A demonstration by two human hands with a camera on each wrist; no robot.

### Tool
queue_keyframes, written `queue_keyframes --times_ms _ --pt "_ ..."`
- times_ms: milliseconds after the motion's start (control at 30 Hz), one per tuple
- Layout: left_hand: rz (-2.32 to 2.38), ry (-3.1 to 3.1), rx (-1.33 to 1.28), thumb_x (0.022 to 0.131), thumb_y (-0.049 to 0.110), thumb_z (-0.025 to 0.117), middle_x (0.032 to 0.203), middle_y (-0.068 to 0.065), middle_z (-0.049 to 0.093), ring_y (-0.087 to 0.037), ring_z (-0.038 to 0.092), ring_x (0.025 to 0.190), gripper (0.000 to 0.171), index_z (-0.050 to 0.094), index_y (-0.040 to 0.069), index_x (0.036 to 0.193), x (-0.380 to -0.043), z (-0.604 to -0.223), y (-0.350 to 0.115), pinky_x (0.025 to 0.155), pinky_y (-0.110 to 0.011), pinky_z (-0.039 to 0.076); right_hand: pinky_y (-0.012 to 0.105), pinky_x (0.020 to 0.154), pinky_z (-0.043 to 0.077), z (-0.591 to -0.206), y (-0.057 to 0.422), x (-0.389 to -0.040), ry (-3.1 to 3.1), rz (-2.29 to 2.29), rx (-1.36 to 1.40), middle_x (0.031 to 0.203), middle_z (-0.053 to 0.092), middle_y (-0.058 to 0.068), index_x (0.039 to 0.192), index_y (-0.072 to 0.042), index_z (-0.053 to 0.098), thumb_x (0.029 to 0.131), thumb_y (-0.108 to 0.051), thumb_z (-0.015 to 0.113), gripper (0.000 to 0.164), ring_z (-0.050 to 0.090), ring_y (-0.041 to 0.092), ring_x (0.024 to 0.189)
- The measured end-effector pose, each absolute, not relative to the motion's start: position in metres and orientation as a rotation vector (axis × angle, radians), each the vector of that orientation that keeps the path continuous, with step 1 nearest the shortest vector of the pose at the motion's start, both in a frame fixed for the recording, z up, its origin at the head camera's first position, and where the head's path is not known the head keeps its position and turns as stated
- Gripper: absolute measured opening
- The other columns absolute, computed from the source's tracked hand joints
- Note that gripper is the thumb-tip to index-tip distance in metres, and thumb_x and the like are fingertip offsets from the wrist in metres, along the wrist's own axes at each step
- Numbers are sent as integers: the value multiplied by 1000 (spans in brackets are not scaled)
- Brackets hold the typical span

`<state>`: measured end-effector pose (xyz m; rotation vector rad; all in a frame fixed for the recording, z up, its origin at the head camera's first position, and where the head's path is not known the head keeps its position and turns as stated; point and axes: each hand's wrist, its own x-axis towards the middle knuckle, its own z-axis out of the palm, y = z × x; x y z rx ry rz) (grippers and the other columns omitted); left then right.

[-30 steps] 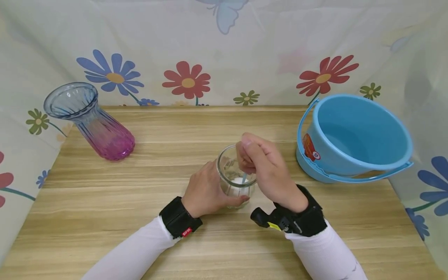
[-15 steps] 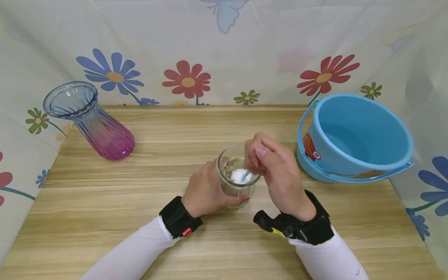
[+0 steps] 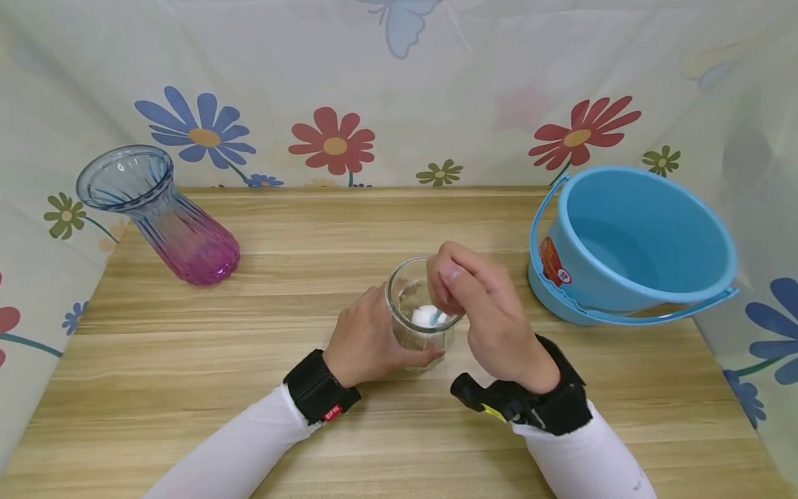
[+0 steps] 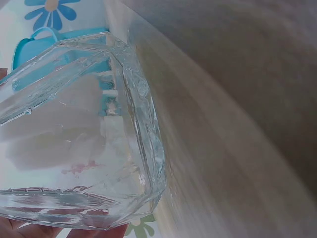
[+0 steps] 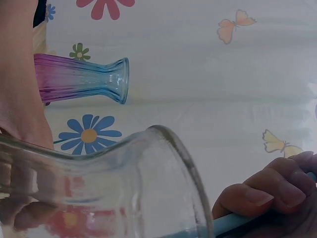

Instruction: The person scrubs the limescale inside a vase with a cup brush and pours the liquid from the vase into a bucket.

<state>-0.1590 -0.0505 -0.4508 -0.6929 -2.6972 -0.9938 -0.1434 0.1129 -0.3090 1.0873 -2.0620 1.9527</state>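
A clear faceted glass [image 3: 429, 341] stands on the wooden table in the head view. My left hand [image 3: 369, 339] grips it around the side, thumb across the front. Over its rim, my right hand [image 3: 485, 312] holds a sponge cup brush by its light blue handle [image 5: 233, 224]. The white sponge head [image 3: 425, 317] is inside the glass, and the left wrist view shows the white sponge [image 4: 54, 131] through the wall. Fingers [image 5: 260, 196] of the right hand curl around the handle in the right wrist view; most of the handle is hidden in the head view.
A blue-to-pink glass vase [image 3: 193, 242] stands at the back left. At the back right is a light blue bucket [image 3: 580, 267] with its handle hanging down. Flowered cloth [image 3: 386, 90] surrounds the wooden table [image 3: 312, 235] at the back and sides.
My right hand has gone right and then slightly back left, and the sponge head has come up a little inside the glass. The left hand and the glass stay in place.
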Motion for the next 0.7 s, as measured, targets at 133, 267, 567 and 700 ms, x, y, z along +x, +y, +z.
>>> queue_keyframes --times_ms 133,267,567,700 --pt "-994 -2699 -693 59 78 70 102 5 60 -7 53 84 100 44 19 134 -159 -451 -51 59 -33 54 33 46 29 -313 112 -148 -2129 1943 1084 62 35 2 70 -5 40 97 -2 28 29 36 19 54" --pt "-977 -2709 -692 59 78 70 101 6 59 -7 53 84 98 44 19 133 -158 -451 -51 58 -34 54 33 47 29 -315 112 -151 -2150 1955 1076 62 36 2 69 -5 39 97 -3 28 30 36 19 55" --pt "-990 -2729 -678 59 78 70 103 4 60 -8 53 87 99 43 20 135 -158 -451 -51 60 -34 54 31 47 28 -320 113 -158 -2168 1998 1072 61 33 5 67 -4 35 98 -5 28 32 35 21 53" --pt "-994 -2731 -679 59 79 69 103 1 61 -9 54 86 99 43 19 134 -158 -452 -51 60 -35 55 30 47 27 -322 114 -161 -2192 2013 1072 60 31 6 67 -4 35 99 -6 27 33 34 22 53"
